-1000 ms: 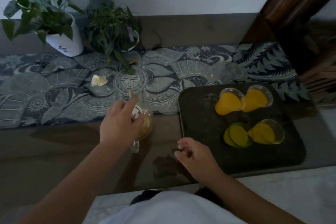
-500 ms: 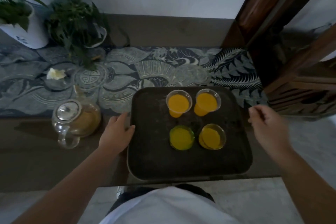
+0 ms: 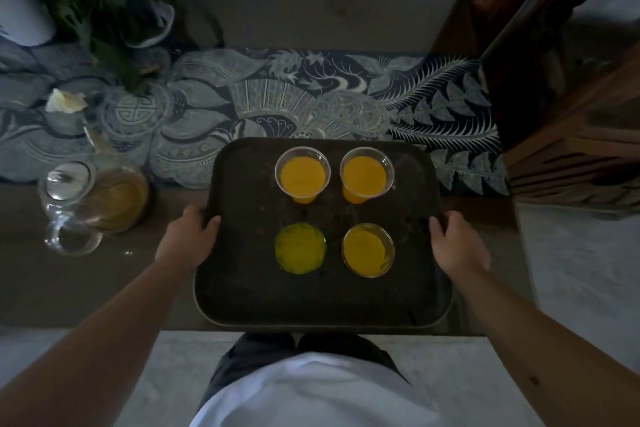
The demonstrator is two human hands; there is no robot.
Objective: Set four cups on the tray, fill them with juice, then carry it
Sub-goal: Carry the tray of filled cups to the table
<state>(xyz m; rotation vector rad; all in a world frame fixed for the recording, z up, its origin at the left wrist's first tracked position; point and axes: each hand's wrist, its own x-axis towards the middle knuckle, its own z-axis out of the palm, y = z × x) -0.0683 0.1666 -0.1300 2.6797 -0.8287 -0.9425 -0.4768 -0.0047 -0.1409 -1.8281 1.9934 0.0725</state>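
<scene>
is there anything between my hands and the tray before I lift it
Nothing visible. The left hand and right hand already grip the tray by its side edges; the glass teapot sits apart, left of it.

Both arms reach out in front. The left hand [image 3: 185,241] and the right hand [image 3: 457,243] each grip one side edge, thumbs curled over the top, fingers hidden underneath
</scene>
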